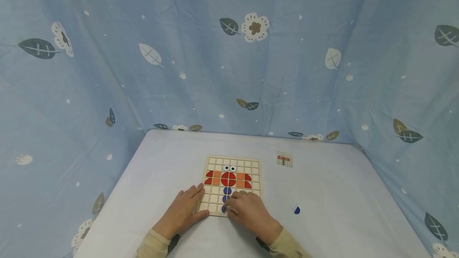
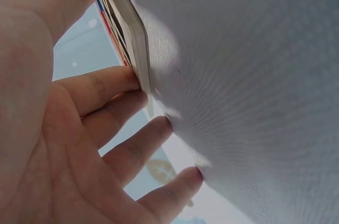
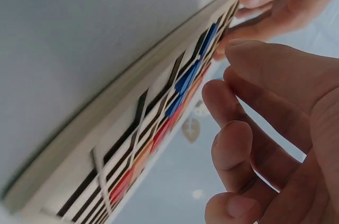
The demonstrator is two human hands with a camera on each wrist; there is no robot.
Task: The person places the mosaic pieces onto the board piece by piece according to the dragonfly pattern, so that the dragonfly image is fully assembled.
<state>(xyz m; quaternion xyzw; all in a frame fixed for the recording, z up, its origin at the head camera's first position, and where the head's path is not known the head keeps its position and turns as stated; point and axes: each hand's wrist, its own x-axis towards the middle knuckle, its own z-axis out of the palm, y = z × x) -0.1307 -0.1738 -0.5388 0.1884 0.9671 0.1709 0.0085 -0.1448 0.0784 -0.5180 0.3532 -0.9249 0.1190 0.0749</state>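
A pale wooden grid board (image 1: 214,198) lies on the table, bearing red, orange and blue pieces and two eye pieces. My left hand (image 1: 183,212) is at the board's left side, its fingers extended and its thumb by the lower left corner; the left wrist view shows fingertips touching the board's edge. Over the lower right of the board, my right hand (image 1: 248,211) has its fingertips beside the lowest blue half-circle (image 1: 224,209). Its fingers (image 3: 233,142) are loosely bent, with no piece visible between them. This hand hides the lower right cells in the head view.
One loose blue half-circle (image 1: 297,210) lies on the white-covered table (image 1: 333,194), right of the board. Farther back is a small pattern card (image 1: 285,159) printed with a similar figure. A blue leaf-and-flower curtain (image 1: 201,79) hangs behind and along both sides.
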